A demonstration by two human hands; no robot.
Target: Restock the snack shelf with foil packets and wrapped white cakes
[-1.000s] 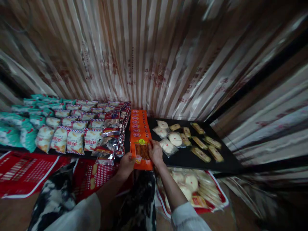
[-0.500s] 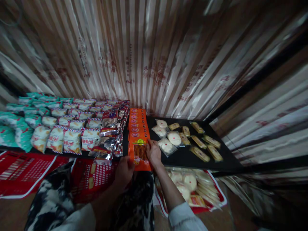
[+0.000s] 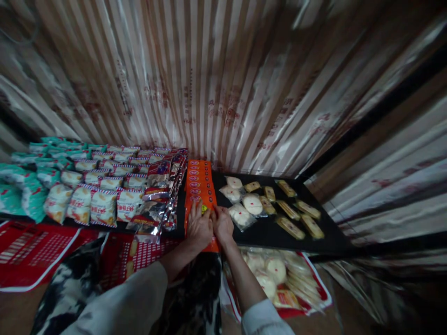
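Orange snack packets (image 3: 199,179) lie overlapped in a column on the black shelf, with their upper edges showing. My left hand (image 3: 199,230) rests flat on the front packet, fingers stretched forward beside its yellow label. At the packet's right edge, my right hand (image 3: 222,225) has its fingers bent and seems to pinch that edge; its fingertips are partly hidden. Both hands are close together and cover most of the front packet. Just left of the column stand silver and dark red foil packets (image 3: 157,186). Round white cakes (image 3: 253,204) in clear wrap lie to the right.
White snack bags (image 3: 103,204) and teal bags (image 3: 33,197) fill the shelf's left side. Wrapped yellow bars (image 3: 289,228) lie on the black shelf (image 3: 324,221) at right. Red baskets (image 3: 38,256) stand below, one holding more cakes (image 3: 275,270). A striped plastic sheet (image 3: 223,83) hangs behind.
My left hand has moved from the packet's lower left corner up and right, onto its front. My right hand stays at the right edge, its fingers slightly more drawn in.
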